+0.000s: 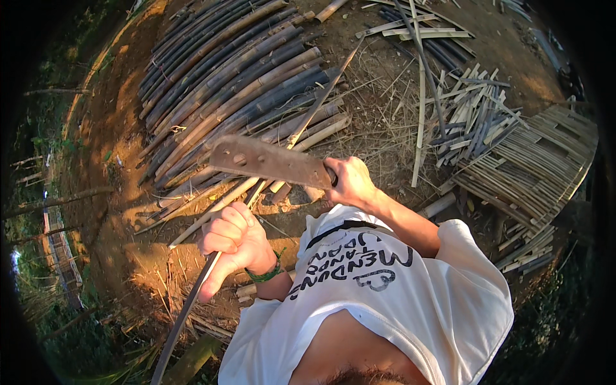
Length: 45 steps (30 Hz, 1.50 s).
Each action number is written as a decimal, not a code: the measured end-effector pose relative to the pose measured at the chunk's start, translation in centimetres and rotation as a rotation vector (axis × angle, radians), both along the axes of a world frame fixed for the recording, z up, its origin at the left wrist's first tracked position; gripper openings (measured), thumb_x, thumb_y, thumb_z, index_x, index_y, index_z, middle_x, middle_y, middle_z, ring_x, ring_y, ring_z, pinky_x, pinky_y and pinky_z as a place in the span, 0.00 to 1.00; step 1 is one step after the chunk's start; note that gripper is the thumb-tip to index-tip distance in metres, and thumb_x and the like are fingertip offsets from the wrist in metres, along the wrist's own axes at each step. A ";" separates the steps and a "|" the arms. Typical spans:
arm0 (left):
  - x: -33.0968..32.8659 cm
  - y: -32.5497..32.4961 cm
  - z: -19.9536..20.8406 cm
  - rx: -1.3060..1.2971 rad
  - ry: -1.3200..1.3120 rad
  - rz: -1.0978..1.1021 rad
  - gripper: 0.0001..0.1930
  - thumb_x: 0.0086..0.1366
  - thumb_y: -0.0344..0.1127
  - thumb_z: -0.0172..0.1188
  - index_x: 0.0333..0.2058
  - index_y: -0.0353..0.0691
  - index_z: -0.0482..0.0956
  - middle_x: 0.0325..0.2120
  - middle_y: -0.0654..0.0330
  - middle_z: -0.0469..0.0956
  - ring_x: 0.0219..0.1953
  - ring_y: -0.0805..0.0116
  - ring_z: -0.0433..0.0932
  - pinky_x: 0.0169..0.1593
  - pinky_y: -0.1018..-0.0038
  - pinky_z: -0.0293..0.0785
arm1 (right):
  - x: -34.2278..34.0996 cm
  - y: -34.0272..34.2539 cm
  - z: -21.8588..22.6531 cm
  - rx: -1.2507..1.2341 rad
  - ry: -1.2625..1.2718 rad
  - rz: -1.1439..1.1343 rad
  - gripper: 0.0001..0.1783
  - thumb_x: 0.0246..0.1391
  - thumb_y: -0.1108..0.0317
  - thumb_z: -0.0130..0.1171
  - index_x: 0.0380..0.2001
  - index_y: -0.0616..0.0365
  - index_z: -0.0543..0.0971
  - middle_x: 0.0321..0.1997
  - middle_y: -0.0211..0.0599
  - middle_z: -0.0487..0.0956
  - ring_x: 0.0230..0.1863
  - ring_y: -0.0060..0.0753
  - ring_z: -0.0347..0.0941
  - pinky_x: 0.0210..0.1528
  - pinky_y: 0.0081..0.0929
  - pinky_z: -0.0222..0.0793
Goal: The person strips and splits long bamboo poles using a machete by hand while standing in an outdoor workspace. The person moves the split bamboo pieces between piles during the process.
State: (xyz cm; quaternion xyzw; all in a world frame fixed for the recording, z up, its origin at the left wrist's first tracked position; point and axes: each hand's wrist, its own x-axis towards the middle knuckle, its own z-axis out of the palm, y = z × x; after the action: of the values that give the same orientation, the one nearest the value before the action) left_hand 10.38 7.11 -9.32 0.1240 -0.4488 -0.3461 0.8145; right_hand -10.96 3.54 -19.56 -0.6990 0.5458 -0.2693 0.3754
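My left hand (232,239), with a green band at its wrist, is wrapped round a long, thin bamboo strip (186,314). The strip slants from the lower left up through my fist. Past the blade, what looks like its far part (321,99) runs on toward the top middle. In my right hand (353,183) is the handle of a machete (273,160), a broad, brownish blade with holes near its end. The blade points left and lies across the strip, above my left hand. Whether its edge touches the strip I cannot tell.
Many bamboo poles (237,83) lie side by side on the ground ahead and to the left. Split pieces (471,115) are heaped at the right, beside a slatted bamboo platform (532,170). Long strips (421,96) lie on the dirt between the piles.
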 end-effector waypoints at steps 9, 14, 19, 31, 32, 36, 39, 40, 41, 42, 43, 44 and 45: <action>-1.1 0.6 0.5 -0.006 0.041 0.023 0.44 0.46 0.90 0.36 0.15 0.46 0.55 0.13 0.71 0.49 0.16 0.75 0.46 0.24 0.74 0.53 | -1.0 1.5 0.6 0.010 -0.157 0.087 0.15 0.36 0.64 0.64 0.28 0.64 0.79 0.19 0.55 0.75 0.26 0.61 0.75 0.34 0.43 0.72; -0.5 1.0 1.0 0.015 0.015 -0.050 0.43 0.44 0.90 0.33 0.16 0.47 0.54 0.14 0.71 0.49 0.18 0.75 0.46 0.26 0.75 0.53 | -5.3 -4.6 -7.1 0.242 -0.087 -0.219 0.15 0.43 0.63 0.58 0.27 0.67 0.79 0.15 0.52 0.75 0.19 0.49 0.76 0.31 0.44 0.74; -0.9 1.4 1.0 0.013 0.034 -0.015 0.42 0.45 0.89 0.33 0.17 0.48 0.53 0.14 0.71 0.49 0.19 0.75 0.47 0.27 0.75 0.55 | -5.1 -3.8 -4.4 0.117 -0.038 -0.034 0.17 0.43 0.61 0.60 0.31 0.66 0.81 0.19 0.56 0.77 0.24 0.55 0.78 0.34 0.46 0.75; 2.0 7.0 3.6 0.088 0.065 0.035 0.41 0.47 0.86 0.48 0.13 0.49 0.53 0.12 0.71 0.51 0.16 0.76 0.53 0.24 0.77 0.56 | -10.5 -12.7 -12.5 0.285 0.150 -0.125 0.17 0.45 0.62 0.57 0.27 0.69 0.80 0.28 0.64 0.80 0.34 0.63 0.80 0.40 0.52 0.73; 2.2 7.1 4.0 0.099 0.108 0.046 0.41 0.47 0.86 0.48 0.13 0.49 0.53 0.12 0.71 0.51 0.16 0.76 0.53 0.24 0.77 0.56 | -10.1 -11.6 -13.1 0.231 0.104 -0.075 0.16 0.45 0.61 0.58 0.27 0.67 0.80 0.26 0.62 0.79 0.33 0.64 0.79 0.39 0.51 0.73; 4.0 10.2 5.8 0.193 0.177 0.139 0.40 0.50 0.82 0.52 0.13 0.50 0.51 0.11 0.72 0.48 0.16 0.76 0.49 0.23 0.79 0.52 | -13.0 -12.0 -18.6 0.179 0.161 -0.089 0.19 0.44 0.59 0.61 0.34 0.64 0.82 0.23 0.56 0.78 0.30 0.57 0.79 0.37 0.45 0.72; 5.2 11.4 6.2 0.231 0.198 0.170 0.39 0.52 0.80 0.53 0.14 0.50 0.50 0.12 0.72 0.46 0.17 0.77 0.47 0.23 0.78 0.49 | -17.7 -15.2 -25.9 0.429 0.265 -0.451 0.23 0.48 0.57 0.60 0.29 0.73 0.82 0.25 0.61 0.81 0.31 0.59 0.80 0.37 0.47 0.73; 5.1 11.9 6.4 0.239 0.176 0.188 0.39 0.52 0.80 0.52 0.14 0.50 0.49 0.12 0.71 0.46 0.17 0.77 0.47 0.23 0.78 0.49 | -17.2 -14.9 -25.7 0.435 0.280 -0.454 0.22 0.47 0.57 0.59 0.30 0.72 0.82 0.28 0.62 0.81 0.34 0.61 0.80 0.39 0.49 0.73; 4.8 12.4 6.6 0.243 0.155 0.214 0.39 0.53 0.80 0.52 0.14 0.51 0.49 0.12 0.71 0.46 0.17 0.77 0.47 0.23 0.78 0.48 | -16.5 -14.9 -24.7 0.436 0.295 -0.450 0.22 0.47 0.57 0.58 0.31 0.71 0.82 0.30 0.64 0.81 0.36 0.63 0.80 0.41 0.51 0.74; 4.3 12.4 6.4 0.259 0.190 0.270 0.39 0.54 0.80 0.51 0.15 0.51 0.49 0.13 0.71 0.45 0.18 0.77 0.46 0.23 0.78 0.49 | -15.1 -14.0 -22.4 0.352 0.267 -0.331 0.21 0.47 0.57 0.58 0.31 0.70 0.82 0.28 0.61 0.81 0.34 0.60 0.80 0.39 0.48 0.74; 3.9 11.7 5.9 0.278 0.232 0.318 0.38 0.54 0.80 0.50 0.15 0.51 0.48 0.13 0.71 0.45 0.18 0.77 0.46 0.24 0.78 0.49 | -13.5 -12.4 -19.3 0.272 0.242 -0.221 0.21 0.46 0.58 0.58 0.31 0.70 0.81 0.25 0.58 0.80 0.31 0.56 0.80 0.37 0.45 0.73; 3.2 11.2 5.8 0.303 0.267 0.373 0.38 0.55 0.80 0.49 0.15 0.51 0.48 0.13 0.71 0.44 0.18 0.76 0.46 0.24 0.78 0.49 | -12.2 -11.1 -16.2 0.405 0.154 -0.084 0.19 0.46 0.58 0.59 0.31 0.66 0.81 0.25 0.55 0.80 0.30 0.57 0.80 0.37 0.46 0.73; 2.8 10.1 5.5 0.345 0.272 0.479 0.38 0.56 0.80 0.48 0.16 0.51 0.48 0.14 0.71 0.44 0.19 0.76 0.46 0.24 0.77 0.50 | -10.1 -8.7 -14.9 0.182 0.115 -0.076 0.16 0.46 0.61 0.59 0.29 0.66 0.80 0.23 0.54 0.80 0.28 0.58 0.79 0.35 0.47 0.73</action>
State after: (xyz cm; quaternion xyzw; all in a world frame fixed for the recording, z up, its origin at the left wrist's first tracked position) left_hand 13.19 17.18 -3.78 0.3148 -0.2288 -0.2291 0.8922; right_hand -21.06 -5.20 -34.42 -0.6551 0.6148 -0.1919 0.3950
